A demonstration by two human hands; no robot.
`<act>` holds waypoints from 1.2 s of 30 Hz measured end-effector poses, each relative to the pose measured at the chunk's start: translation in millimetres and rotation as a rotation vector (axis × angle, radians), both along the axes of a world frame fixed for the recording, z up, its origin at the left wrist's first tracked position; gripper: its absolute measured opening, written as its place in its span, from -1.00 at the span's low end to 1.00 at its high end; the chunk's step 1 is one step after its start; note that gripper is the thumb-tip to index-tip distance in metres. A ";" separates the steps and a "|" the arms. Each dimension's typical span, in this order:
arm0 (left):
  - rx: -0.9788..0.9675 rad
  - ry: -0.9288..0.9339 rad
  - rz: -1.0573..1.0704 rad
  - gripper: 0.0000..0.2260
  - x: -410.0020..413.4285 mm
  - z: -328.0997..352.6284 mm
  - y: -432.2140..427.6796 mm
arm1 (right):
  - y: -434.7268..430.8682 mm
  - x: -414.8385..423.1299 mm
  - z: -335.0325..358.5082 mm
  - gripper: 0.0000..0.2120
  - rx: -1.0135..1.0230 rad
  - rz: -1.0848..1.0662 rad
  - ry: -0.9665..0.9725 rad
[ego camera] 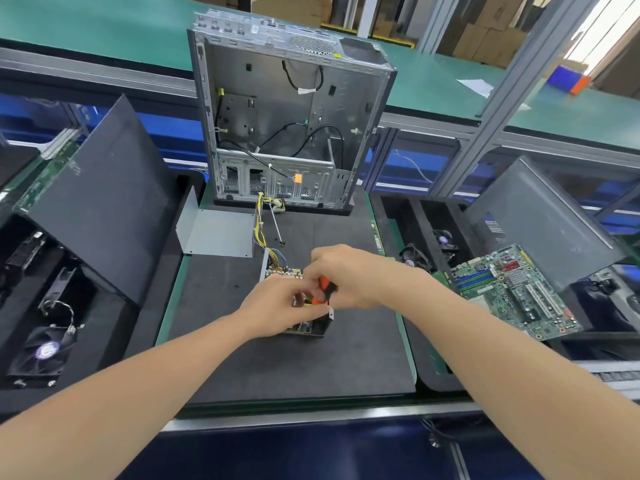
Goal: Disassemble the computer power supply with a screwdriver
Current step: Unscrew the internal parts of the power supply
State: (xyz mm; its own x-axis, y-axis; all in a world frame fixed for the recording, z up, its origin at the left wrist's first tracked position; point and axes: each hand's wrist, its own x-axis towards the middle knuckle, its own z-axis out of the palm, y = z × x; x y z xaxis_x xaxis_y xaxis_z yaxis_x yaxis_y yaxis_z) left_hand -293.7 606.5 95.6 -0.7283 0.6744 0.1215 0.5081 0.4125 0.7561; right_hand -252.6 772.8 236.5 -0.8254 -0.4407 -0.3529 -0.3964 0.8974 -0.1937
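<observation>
The opened power supply (306, 329) lies on the black foam mat (294, 362), its circuit board and coloured wires (273, 258) showing at the far end. My left hand (277, 306) rests on top of it with fingers curled over its edge, covering most of the board. My right hand (343, 275) grips an orange and black screwdriver (323, 289) by the handle, right above the unit. The tip is hidden between my hands. The grey metal cover (214, 232) of the supply lies apart at the mat's far left.
An empty computer case (287, 112) stands upright at the mat's far edge, with a thin metal rod (277, 226) lying in front of it. A motherboard (512, 289) and fans (415, 258) sit at the right. Dark side panels (104, 202) and another fan (41, 351) are at the left.
</observation>
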 end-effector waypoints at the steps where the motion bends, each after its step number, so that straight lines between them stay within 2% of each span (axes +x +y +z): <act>1: 0.003 0.003 -0.011 -0.92 -0.4 -0.1 0.2 | 0.8 -1.4 -0.9 -0.86 -0.014 0.053 -0.003; 4: 0.011 0.011 -0.013 -0.91 -0.1 -2.2 -0.2 | -0.8 -1.7 -2.3 -0.80 -0.043 0.086 -0.020; 7: 0.022 0.017 0.016 -0.79 0.6 -5.0 -0.2 | -0.9 5.3 1.5 -0.79 -0.058 0.049 -0.003; 9: 0.023 0.017 0.020 -0.82 -0.4 -5.9 0.0 | -6.8 13.6 -2.8 -0.73 0.025 -0.099 0.158; 11: 0.027 0.024 0.023 -0.86 -0.3 -5.8 -0.4 | -19.8 19.2 -11.1 -0.60 0.229 -0.361 0.354; 13: 0.017 0.027 0.021 -0.89 0.7 -4.3 0.0 | -33.8 19.1 -18.4 -0.53 0.319 -0.528 0.381; 15: 0.013 0.025 0.029 -0.91 2.1 -1.8 0.2 | -36.9 13.8 -23.3 -0.60 0.237 -0.572 0.327; 17: 0.009 0.029 0.026 -0.91 2.4 -0.4 -1.3 | -31.1 8.4 -20.4 -0.69 0.137 -0.550 0.231; 20: -0.013 0.030 0.014 -0.91 1.8 0.8 -3.2 | -16.4 3.1 -7.5 -0.84 0.056 -0.367 0.065; 22: -0.019 0.021 0.029 -0.74 1.1 -0.4 -2.3 | -6.3 1.0 -0.8 -0.84 0.052 -0.188 0.007; 23: -0.030 0.013 0.040 -0.72 0.5 -1.7 -1.7 | -2.8 -0.4 1.3 -0.82 0.046 -0.104 -0.011; 26: -0.035 -0.002 0.033 -0.79 -0.2 -4.9 -0.7 | 1.4 -1.5 3.2 -0.79 0.008 0.013 -0.035; 30: -0.027 -0.004 0.035 -0.82 -0.1 -5.5 -0.2 | -2.3 7.2 2.4 -0.84 -0.009 -0.055 0.028; 34: 0.004 0.007 0.031 -0.79 -0.5 -5.4 -0.8 | -19.3 15.8 -8.8 -0.60 0.222 -0.336 0.381; 36: -0.002 0.010 0.031 -0.76 0.6 -4.5 -0.8 | -29.1 16.8 -15.8 -0.51 0.258 -0.466 0.400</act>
State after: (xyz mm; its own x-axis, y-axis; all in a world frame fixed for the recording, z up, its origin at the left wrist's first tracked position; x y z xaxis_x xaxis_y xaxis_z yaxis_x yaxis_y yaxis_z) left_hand -293.0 605.7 91.1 -0.7479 0.6515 0.1275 0.5026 0.4302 0.7499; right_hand -235.8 743.7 220.7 -0.9983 0.0514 -0.0265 0.0475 0.9902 0.1312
